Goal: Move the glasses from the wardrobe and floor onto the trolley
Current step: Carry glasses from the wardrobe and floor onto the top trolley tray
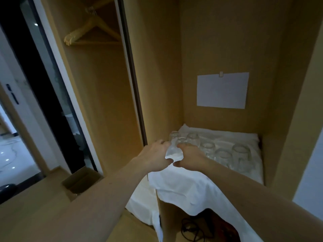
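Several clear glasses stand upside down on a white cloth (pixel 183 182) that covers a wardrobe shelf. Some stand at the back left (pixel 192 137), others at the middle (pixel 207 147) and the right (pixel 241 151). At the front left corner of the shelf, one glass (pixel 173 152) sits between my two hands. My left hand (pixel 154 157) wraps its left side and my right hand (pixel 190 158) covers its right side and top. The two thumbs almost meet below it. The trolley is not in view.
A white sheet of paper (pixel 222 90) is clipped to the wardrobe's back wall. Wooden hangers (pixel 90 30) hang in the left compartment, behind a sliding-door frame (pixel 134 81). An open cardboard box (pixel 82 179) sits on the floor. Dark cables (pixel 192 227) lie under the shelf.
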`<state>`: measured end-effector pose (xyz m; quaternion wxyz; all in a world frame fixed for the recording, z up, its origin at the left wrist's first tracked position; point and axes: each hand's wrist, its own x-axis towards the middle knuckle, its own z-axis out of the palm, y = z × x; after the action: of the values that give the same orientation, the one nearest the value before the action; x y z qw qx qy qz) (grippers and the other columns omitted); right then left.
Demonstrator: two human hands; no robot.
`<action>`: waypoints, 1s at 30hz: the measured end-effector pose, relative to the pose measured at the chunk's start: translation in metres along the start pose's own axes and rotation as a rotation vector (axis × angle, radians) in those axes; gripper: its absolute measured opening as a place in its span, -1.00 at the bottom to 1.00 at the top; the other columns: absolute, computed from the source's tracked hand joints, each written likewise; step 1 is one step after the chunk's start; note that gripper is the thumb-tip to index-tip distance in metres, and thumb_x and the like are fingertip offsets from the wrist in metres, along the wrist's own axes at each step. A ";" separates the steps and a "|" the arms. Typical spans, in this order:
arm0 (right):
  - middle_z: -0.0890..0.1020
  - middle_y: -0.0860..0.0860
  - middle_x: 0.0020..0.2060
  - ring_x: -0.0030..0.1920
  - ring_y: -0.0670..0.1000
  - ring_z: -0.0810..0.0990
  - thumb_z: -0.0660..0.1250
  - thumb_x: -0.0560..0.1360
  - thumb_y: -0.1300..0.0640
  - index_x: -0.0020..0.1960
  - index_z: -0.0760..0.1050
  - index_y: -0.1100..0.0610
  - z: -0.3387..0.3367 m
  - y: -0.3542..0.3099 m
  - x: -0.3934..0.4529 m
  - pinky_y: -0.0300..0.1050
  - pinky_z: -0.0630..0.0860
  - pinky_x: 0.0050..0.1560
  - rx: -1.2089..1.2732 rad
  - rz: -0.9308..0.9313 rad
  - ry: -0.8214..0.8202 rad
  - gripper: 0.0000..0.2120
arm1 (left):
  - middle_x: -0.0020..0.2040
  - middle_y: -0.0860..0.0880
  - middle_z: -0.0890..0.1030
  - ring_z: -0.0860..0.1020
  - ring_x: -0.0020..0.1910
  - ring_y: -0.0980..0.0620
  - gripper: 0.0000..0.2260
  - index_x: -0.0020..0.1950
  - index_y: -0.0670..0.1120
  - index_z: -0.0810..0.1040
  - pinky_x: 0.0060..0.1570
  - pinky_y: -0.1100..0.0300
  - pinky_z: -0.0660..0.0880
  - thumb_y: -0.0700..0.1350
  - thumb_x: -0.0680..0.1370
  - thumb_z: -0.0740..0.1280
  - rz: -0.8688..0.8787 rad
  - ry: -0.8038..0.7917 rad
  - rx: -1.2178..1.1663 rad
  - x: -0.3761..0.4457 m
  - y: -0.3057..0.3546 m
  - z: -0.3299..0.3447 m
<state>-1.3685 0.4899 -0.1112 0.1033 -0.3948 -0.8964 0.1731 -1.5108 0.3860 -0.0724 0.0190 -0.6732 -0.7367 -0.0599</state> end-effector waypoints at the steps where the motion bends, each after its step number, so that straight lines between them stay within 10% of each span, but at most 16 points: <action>1: 0.54 0.02 0.34 0.32 0.13 0.50 0.48 0.42 -0.15 0.47 0.37 0.01 0.000 0.004 0.009 0.03 0.50 0.25 0.013 -0.001 0.002 -0.31 | 0.25 -0.06 0.50 0.48 0.22 -0.12 -0.50 0.44 0.00 0.37 0.13 -0.05 0.52 0.13 0.56 0.36 -0.005 -0.010 0.007 0.011 -0.003 0.002; 30: 0.52 0.08 0.34 0.31 0.11 0.51 0.46 0.46 -0.13 0.47 0.40 0.03 -0.015 0.118 0.198 -0.07 0.51 0.23 -0.014 0.293 0.027 -0.36 | 0.30 -0.15 0.47 0.51 0.22 -0.19 -0.52 0.42 -0.09 0.42 0.18 -0.05 0.53 -0.10 0.52 0.42 0.208 -0.137 -0.003 0.275 -0.095 0.083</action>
<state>-1.4163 0.7146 -0.1337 0.0864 -0.5246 -0.8287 0.1748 -1.6262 0.6597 -0.1308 -0.0263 -0.7487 -0.6623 -0.0126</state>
